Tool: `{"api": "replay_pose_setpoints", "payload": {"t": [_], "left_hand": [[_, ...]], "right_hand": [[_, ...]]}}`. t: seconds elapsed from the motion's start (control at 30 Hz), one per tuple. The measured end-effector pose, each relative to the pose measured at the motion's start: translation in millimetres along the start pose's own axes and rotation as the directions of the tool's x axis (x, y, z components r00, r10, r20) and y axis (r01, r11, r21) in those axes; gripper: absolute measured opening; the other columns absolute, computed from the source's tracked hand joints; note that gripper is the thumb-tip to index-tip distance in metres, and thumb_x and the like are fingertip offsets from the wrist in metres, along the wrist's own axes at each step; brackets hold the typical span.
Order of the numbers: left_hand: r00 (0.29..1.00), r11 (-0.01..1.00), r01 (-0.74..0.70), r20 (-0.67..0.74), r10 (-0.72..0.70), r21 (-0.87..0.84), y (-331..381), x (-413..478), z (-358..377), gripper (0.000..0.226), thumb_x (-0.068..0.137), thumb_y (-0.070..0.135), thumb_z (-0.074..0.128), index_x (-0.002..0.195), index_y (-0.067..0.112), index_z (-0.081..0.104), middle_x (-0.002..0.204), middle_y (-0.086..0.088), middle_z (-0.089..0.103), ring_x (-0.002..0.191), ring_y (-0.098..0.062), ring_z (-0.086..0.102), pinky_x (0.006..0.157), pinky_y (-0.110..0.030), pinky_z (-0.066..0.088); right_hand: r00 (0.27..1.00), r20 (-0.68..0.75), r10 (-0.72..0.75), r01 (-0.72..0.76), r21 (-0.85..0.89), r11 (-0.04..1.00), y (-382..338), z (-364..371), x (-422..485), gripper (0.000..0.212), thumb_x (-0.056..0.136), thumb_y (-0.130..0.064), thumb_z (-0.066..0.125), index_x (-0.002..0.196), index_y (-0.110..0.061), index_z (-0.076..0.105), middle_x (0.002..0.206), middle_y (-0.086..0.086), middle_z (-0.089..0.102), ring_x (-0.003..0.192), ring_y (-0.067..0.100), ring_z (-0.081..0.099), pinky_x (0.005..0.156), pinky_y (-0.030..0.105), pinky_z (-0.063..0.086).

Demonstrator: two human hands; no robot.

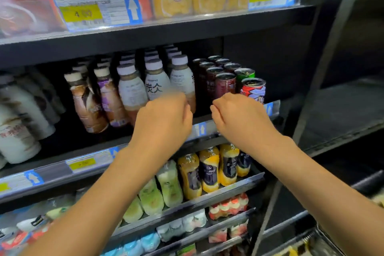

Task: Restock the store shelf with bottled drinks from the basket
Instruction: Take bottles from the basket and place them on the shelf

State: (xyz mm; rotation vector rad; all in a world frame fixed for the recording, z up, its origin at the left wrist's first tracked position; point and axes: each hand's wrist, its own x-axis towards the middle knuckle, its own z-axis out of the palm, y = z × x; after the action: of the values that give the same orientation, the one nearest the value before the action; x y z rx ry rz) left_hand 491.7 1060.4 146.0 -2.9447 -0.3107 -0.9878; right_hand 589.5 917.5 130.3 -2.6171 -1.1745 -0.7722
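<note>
My left hand [164, 118] and right hand [239, 118] hover before the middle shelf [52, 172], fingers curled; blur hides whether either grips a bottle [154, 87] or can [225, 85].

Two hands: left [166, 118], right [239, 118]; four orange bottles [208, 170]; one green can [245, 76]; one red can [252, 89].

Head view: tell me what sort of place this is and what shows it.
Most likely a shop's drinks section, perhaps a chiller: tiered dark shelves, yellow price tags along their front rails, and rows of bottled drinks and cans.
</note>
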Motion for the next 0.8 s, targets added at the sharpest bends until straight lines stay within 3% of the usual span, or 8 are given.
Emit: {"api": "replay_pose_setpoints", "payload": {"t": [0.17, 0.3, 0.37, 0.43, 0.5, 0.57, 0.7, 0.8], "left_hand": [[0.925, 0.927, -0.375, 0.073, 0.373, 0.014, 86, -2, 21, 0.024, 0.09, 0.026, 0.04, 0.088, 0.016, 0.061, 0.079, -0.002, 0.059, 0.07, -0.027, 0.06, 0.053, -0.033, 0.029], [0.831, 0.836, -0.536, 0.104, 0.547, -0.112, 166, -3, 49, 0.02, 0.079, 0.026, 0.046, 0.072, 0.02, 0.064, 0.064, 0.001, 0.06, 0.057, -0.024, 0.061, 0.046, -0.03, 0.037], [0.794, 0.807, -0.571, 0.149, 0.589, -0.149, 207, -1, 70, 0.013, 0.079, 0.027, 0.055, 0.067, 0.023, 0.058, 0.061, 0.005, 0.055, 0.053, -0.02, 0.058, 0.046, -0.028, 0.031], [0.738, 0.764, -0.616, 0.199, 0.645, -0.192, 249, 4, 92, 0.02, 0.082, 0.024, 0.064, 0.065, 0.022, 0.054, 0.062, 0.006, 0.052, 0.052, -0.018, 0.055, 0.044, -0.027, 0.032], [0.641, 0.717, -0.65, 0.326, 0.695, -0.252, 296, 8, 125, 0.016, 0.097, 0.024, 0.054, 0.083, 0.021, 0.06, 0.08, 0.006, 0.055, 0.069, -0.018, 0.058, 0.055, -0.032, 0.046], [0.592, 0.699, -0.627, 0.373, 0.714, -0.343, 342, 12, 165, 0.02, 0.104, 0.029, 0.038, 0.1, 0.021, 0.055, 0.097, 0.004, 0.057, 0.087, -0.022, 0.06, 0.068, -0.033, 0.044], [0.489, 0.656, -0.62, 0.442, 0.752, -0.431, 443, 14, 251, 0.017, 0.102, 0.029, 0.038, 0.106, 0.019, 0.051, 0.104, -0.002, 0.06, 0.093, -0.028, 0.061, 0.065, -0.031, 0.034], [0.372, 0.686, -0.546, 0.594, 0.713, -0.481, 519, 12, 319, 0.018, 0.101, 0.025, 0.039, 0.108, 0.019, 0.054, 0.105, -0.004, 0.063, 0.095, -0.03, 0.063, 0.068, -0.033, 0.039]], "right_hand": [[0.955, 0.285, 0.08, -0.072, -0.038, 0.997, 53, -30, -69, 0.031, 0.102, -0.039, 0.035, 0.099, -0.024, 0.062, 0.102, -0.002, 0.062, 0.095, 0.027, 0.062, 0.063, 0.034, 0.038], [0.906, 0.368, 0.21, -0.164, -0.152, 0.975, 117, -31, -134, 0.033, 0.101, -0.044, 0.029, 0.099, -0.026, 0.057, 0.1, -0.005, 0.058, 0.097, 0.023, 0.06, 0.069, 0.035, 0.046], [0.863, 0.411, 0.294, -0.216, -0.225, 0.95, 153, -29, -167, 0.033, 0.101, -0.043, 0.029, 0.101, -0.026, 0.058, 0.101, -0.004, 0.059, 0.097, 0.024, 0.061, 0.073, 0.035, 0.05], [0.789, 0.459, 0.409, -0.316, -0.268, 0.91, 192, -28, -200, 0.033, 0.101, -0.043, 0.031, 0.103, -0.024, 0.058, 0.103, -0.003, 0.059, 0.099, 0.025, 0.061, 0.073, 0.033, 0.049], [0.707, 0.506, 0.494, -0.383, -0.313, 0.869, 232, -26, -232, 0.034, 0.101, -0.045, 0.032, 0.108, -0.024, 0.058, 0.107, -0.002, 0.059, 0.102, 0.025, 0.061, 0.074, 0.033, 0.049], [0.629, 0.535, 0.564, -0.442, -0.351, 0.826, 273, -21, -262, 0.034, 0.1, -0.045, 0.035, 0.113, -0.026, 0.059, 0.109, -0.002, 0.06, 0.103, 0.026, 0.062, 0.075, 0.033, 0.049], [0.466, 0.578, 0.67, -0.564, -0.389, 0.728, 362, -2, -318, 0.033, 0.099, -0.044, 0.038, 0.118, -0.027, 0.059, 0.118, -0.002, 0.061, 0.109, 0.025, 0.061, 0.083, 0.035, 0.051], [0.344, 0.621, 0.704, -0.616, -0.417, 0.668, 432, 25, -356, 0.03, 0.096, -0.042, 0.043, 0.116, -0.027, 0.06, 0.117, -0.001, 0.063, 0.108, 0.025, 0.062, 0.084, 0.036, 0.052]]}}
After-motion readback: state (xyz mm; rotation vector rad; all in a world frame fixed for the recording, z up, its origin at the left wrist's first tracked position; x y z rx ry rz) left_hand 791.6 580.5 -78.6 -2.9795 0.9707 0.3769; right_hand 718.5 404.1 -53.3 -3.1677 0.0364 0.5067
